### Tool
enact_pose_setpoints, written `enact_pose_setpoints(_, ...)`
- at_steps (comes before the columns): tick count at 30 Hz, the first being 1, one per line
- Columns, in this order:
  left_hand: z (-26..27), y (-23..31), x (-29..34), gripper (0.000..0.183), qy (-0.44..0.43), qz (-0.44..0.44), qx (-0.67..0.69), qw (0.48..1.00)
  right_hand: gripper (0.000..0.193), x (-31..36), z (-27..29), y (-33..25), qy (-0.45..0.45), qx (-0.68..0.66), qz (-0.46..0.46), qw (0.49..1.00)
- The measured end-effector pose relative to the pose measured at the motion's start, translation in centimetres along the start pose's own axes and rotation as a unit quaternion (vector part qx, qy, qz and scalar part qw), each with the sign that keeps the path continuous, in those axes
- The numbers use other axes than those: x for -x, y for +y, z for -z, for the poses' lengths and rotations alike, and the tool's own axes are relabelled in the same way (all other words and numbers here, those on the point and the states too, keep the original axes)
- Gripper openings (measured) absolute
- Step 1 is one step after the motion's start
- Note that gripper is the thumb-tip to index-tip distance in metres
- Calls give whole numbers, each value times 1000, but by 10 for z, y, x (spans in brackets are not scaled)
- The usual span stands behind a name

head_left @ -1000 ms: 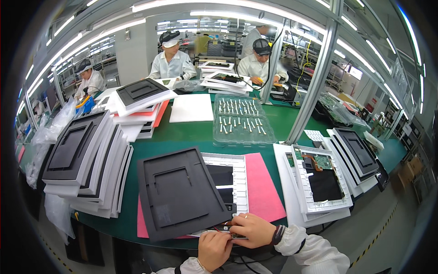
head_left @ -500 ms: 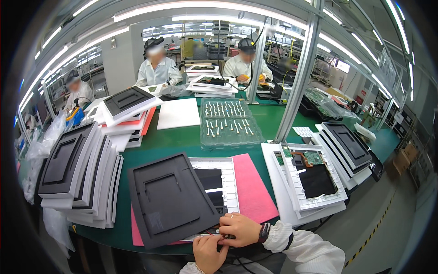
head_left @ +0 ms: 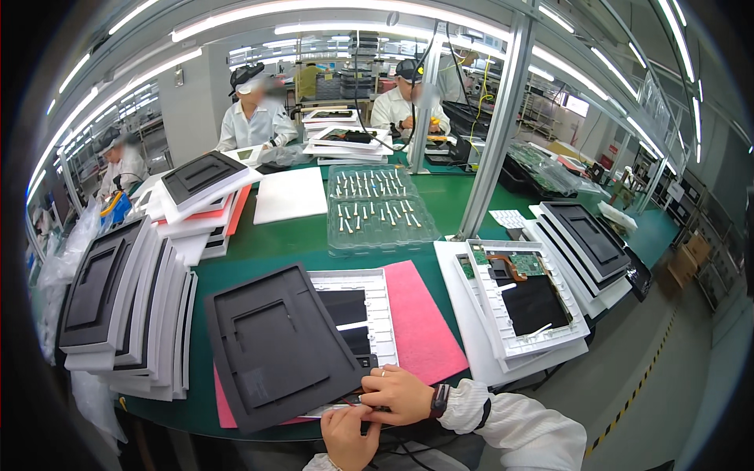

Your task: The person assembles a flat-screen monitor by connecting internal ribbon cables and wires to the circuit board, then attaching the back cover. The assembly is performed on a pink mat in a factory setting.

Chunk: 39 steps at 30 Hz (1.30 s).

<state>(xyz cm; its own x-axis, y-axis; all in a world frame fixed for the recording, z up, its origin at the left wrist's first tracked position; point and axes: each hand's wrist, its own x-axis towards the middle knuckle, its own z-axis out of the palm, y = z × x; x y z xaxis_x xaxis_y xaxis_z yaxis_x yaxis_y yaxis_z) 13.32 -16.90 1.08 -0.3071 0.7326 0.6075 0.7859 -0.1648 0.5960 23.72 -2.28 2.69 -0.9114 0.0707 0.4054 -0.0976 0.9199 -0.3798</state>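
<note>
My right hand (head_left: 399,396) bends over the near right corner of a white plastic housing (head_left: 381,306), fingers drawn together. Just in front of it, my left hand (head_left: 349,436) is closed, thumb and fingertips pressed close to the right hand's. What they pinch is hidden, though a thin red wire shows beside them. A black foam panel with a recessed rectangle (head_left: 275,353) lies aslant across the housing, covering its left part. Beneath both is a pink sheet (head_left: 428,322).
Stacked foam-lined panels (head_left: 102,290) stand at the left. Clear trays (head_left: 381,224) beyond the housing hold several small white strips. To the right, another white housing (head_left: 577,314) with a green circuit board rests on white foam, beside more panels (head_left: 585,243). A metal post (head_left: 491,141) rises behind. Co-workers sit opposite.
The whole view has shifted slightly, so things appear a little farther left. Both hands stay at the same corner of the housing, with hardly any change in their grip.
</note>
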Motion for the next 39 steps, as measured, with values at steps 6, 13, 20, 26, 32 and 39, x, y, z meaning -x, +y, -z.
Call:
enact_pose_setpoints(6,0,-2,0,29,-5,1,10,1000,18,1,-3,1,-4,-5,-13,1000)
enact_pose_setpoints(13,-9,-8,7,41,9,-7,-29,1000,25,1,-6,1,20,-6,-9,1000)
enact_pose_setpoints(20,-9,-6,5,42,-2,-1,-20,1000,23,2,-7,3,13,-10,-14,1000)
enact_pose_setpoints(26,-10,-7,4,40,-15,-10,-10,1000,18,5,-8,6,9,-1,-12,1000)
enact_pose_setpoints(32,-7,-22,6,41,-21,-2,-21,1000,20,-6,-8,12,1,-31,-2,1000)
enact_pose_setpoints(39,-5,-20,5,40,-37,-18,21,999,6,6,9,8,15,-94,-57,994)
